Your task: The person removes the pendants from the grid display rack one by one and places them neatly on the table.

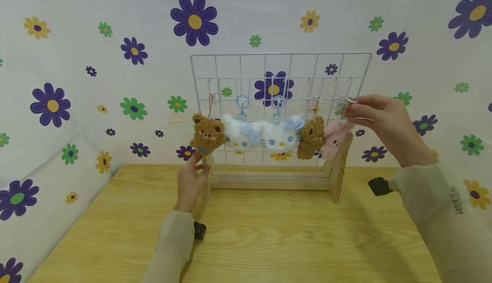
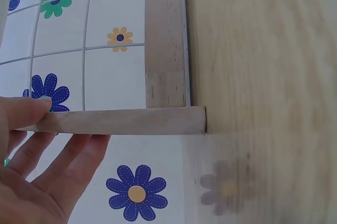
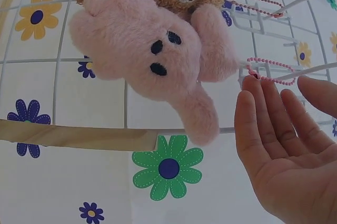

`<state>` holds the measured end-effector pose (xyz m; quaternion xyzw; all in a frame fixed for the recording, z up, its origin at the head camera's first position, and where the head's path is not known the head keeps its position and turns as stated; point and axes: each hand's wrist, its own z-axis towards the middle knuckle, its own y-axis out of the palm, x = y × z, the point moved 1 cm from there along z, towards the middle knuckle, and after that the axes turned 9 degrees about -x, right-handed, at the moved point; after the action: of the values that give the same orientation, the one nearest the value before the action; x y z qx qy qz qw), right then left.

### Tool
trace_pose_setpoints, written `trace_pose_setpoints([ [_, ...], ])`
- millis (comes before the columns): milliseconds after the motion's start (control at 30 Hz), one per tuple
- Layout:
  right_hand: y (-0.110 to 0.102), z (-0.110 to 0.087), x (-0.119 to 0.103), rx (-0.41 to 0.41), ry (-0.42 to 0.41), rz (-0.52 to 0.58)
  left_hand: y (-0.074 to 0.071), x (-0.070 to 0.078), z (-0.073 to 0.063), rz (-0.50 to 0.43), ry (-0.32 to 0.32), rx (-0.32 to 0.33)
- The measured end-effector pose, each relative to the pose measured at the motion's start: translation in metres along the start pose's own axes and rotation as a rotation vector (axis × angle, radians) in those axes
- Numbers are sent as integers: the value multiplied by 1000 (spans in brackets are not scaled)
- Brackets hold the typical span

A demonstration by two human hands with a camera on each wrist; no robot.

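Observation:
My left hand (image 1: 188,185) grips the left wooden upright (image 2: 126,122) of the display rack, thumb on one side and fingers on the other. At the rack's right end, my right hand (image 1: 388,118) is beside a white hook (image 3: 316,69). A pink bead chain (image 3: 263,60) loops over that hook, and my fingertips are right at it, with the thumb apart from the fingers. From the chain hangs a pink plush rabbit (image 3: 142,45), tilted against a brown plush bear (image 1: 312,138).
Two white plush cats with blue bows (image 1: 279,135) and another brown bear (image 1: 207,133) hang in the same row on the white wire grid (image 1: 265,67). The rack stands on a wood-grain table (image 1: 269,231) before a flower-patterned backdrop (image 1: 153,14).

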<state>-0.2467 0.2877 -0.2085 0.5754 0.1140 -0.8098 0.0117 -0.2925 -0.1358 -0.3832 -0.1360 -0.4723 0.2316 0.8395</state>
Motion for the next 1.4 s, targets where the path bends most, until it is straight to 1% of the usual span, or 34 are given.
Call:
trace_pose_setpoints([
  [67,0,1,-1,5,9,-11,1,1,0,-4,-21,-19],
  [167,-1,3,-1,14,24,-41,3,2,1,-13,-35,-33],
  [333,-2,6,0,23,41,-72,4,0,1,-16,-30,-31],
  [533,4,10,0,33,32,-89,1,-3,-1,11,-66,-46],
  [667,9,13,0,38,19,-112,-3,-3,-4,45,-61,-28],
  [733,10,13,-1,45,16,-119,-3,-2,-5,46,-41,-23],
  [867,8,11,-4,70,11,-128,-1,1,-4,33,-23,-37],
  [1133,3,5,-7,86,-51,-78,-1,1,-2,53,-27,-33],
  [1400,1,-2,-11,94,-114,-2,-1,4,-3,40,-31,-39],
])
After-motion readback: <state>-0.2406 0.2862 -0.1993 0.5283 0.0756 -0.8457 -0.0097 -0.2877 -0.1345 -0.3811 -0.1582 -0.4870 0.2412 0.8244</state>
